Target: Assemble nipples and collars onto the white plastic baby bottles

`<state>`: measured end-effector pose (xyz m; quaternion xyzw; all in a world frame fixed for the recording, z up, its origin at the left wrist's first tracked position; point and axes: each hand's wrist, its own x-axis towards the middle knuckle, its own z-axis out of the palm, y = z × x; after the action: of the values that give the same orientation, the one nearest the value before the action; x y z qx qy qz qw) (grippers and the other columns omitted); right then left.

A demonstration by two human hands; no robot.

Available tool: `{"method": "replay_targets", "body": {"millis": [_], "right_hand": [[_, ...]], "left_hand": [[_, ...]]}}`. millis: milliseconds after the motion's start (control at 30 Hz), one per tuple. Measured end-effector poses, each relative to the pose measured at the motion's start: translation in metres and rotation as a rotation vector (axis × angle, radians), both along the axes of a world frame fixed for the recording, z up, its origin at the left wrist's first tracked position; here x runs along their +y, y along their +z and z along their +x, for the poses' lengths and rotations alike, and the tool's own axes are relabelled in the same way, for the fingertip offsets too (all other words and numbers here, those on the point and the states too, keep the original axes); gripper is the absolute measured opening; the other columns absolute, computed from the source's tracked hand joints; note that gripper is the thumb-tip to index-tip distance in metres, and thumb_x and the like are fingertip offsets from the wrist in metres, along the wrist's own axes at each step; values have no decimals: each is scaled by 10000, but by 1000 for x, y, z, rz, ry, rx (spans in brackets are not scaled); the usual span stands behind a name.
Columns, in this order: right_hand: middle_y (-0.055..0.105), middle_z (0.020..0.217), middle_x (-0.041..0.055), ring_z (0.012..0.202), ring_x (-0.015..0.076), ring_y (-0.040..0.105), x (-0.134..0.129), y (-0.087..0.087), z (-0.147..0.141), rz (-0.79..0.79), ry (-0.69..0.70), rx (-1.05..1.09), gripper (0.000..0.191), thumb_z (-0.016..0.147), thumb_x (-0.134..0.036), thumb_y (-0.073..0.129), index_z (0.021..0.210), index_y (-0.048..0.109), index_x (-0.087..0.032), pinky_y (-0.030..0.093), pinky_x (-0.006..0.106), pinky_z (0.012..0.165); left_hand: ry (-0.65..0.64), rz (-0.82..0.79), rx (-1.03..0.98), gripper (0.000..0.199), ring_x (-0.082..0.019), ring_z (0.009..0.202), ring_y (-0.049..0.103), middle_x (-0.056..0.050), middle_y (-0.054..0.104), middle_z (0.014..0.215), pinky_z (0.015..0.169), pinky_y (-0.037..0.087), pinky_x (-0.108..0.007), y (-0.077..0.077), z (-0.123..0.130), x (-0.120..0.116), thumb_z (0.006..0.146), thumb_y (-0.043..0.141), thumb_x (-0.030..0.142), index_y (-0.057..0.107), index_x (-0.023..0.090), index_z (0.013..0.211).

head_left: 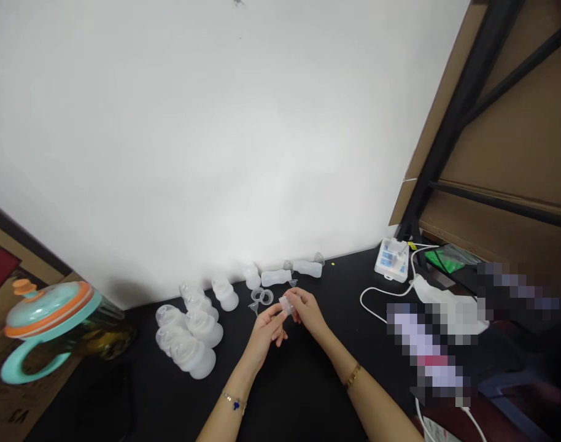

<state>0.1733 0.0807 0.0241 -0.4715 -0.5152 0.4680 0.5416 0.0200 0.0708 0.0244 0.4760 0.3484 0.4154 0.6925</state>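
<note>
Between my two hands is a small translucent whitish plastic piece (pixel 286 305), partly covered by fingers, so its exact kind is unclear. My right hand (pixel 308 313) is closed around its right side. The thumb and index finger of my left hand (pixel 265 331) pinch its lower left side, while the other fingers curl loosely. Just beyond lie clear plastic rings (pixel 266 297) and a small clear funnel-shaped piece (pixel 253 306). Another small clear piece (pixel 293 283) lies behind my right hand. Two slim milky bottles (pixel 275 278) (pixel 308 268) rest on their sides by the wall.
Several capped white baby bottles (pixel 202 359) stand in a group at left. A large jug (pixel 54 313) with a teal and orange lid is farther left. To the right are a white power strip (pixel 393 261), its cable (pixel 367 302), a crumpled white sheet (pixel 450 307) and a blurred-out object (pixel 428 350).
</note>
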Motion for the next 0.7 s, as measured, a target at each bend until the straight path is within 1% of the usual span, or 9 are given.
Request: {"method": "replay_targets", "body": {"millis": [100,167,267,333,400,467,533,633,700], "right_hand": [[493,528,-65,431,99,435,0,-1,2,30,-60,-16,333,850,-498,636,959,687,-187,328,209,416],[551,635,-44,491,102,462,-1,-1,2,51,-70,-43,309,824,-468,676,982,692,-202,366,214,449],[611,756,-13,567,114,492,-4,1,-1,65,-61,-76,301,811,-434,691,1009,696,-208,403,217,481],[633,795,0,599,122,509,-5,2,-2,65,-52,-77,311,808,-416,691,1039,698,-207,414,217,489],[638,789,2,602,127,518,-4,2,-2,60,-46,-80,337,802,-404,695,1077,702,-209,418,219,486],[625,743,-5,588,133,526,-3,1,-1,52,-40,-84,370,802,-407,701,1114,705,-210,419,222,478],[614,714,-9,579,138,537,-2,-1,0,49,-34,-89,389,809,-412,701,1141,705,-209,418,225,473],[653,779,4,588,136,553,-1,-5,0,66,-23,-119,358,832,-411,683,1131,703,-214,431,227,489],[669,813,6,589,128,545,-1,-8,-1,83,-16,-159,318,858,-416,657,1102,703,-217,438,227,506]], "left_hand": [[13,-43,-11,512,-50,346,377,127,385,407,554,491,-240,3,3,-2,774,789,508,705,115,1093],[41,-76,-40,474,-49,359,386,114,417,433,539,488,-238,5,4,-2,752,798,544,697,130,959],[98,-125,-112,489,-49,372,388,98,434,455,532,503,-250,7,3,-1,734,793,596,569,163,702],[104,-168,-158,520,-45,384,377,100,422,465,528,503,-244,8,1,-1,725,806,587,495,178,647],[96,-205,-179,491,-37,393,354,113,403,471,513,485,-222,9,0,0,707,839,550,529,170,691],[90,-218,-171,461,-30,396,334,126,391,473,502,464,-198,8,-1,1,689,867,517,614,152,811],[92,-209,-140,494,-22,389,323,131,394,473,496,452,-186,6,-1,3,678,876,511,667,137,926],[96,-164,-83,531,-17,373,331,122,424,477,491,444,-182,2,0,4,692,855,533,698,130,1001],[99,-114,-39,520,-19,370,340,112,446,481,493,441,-184,-1,1,5,729,823,538,705,132,1031]]}}
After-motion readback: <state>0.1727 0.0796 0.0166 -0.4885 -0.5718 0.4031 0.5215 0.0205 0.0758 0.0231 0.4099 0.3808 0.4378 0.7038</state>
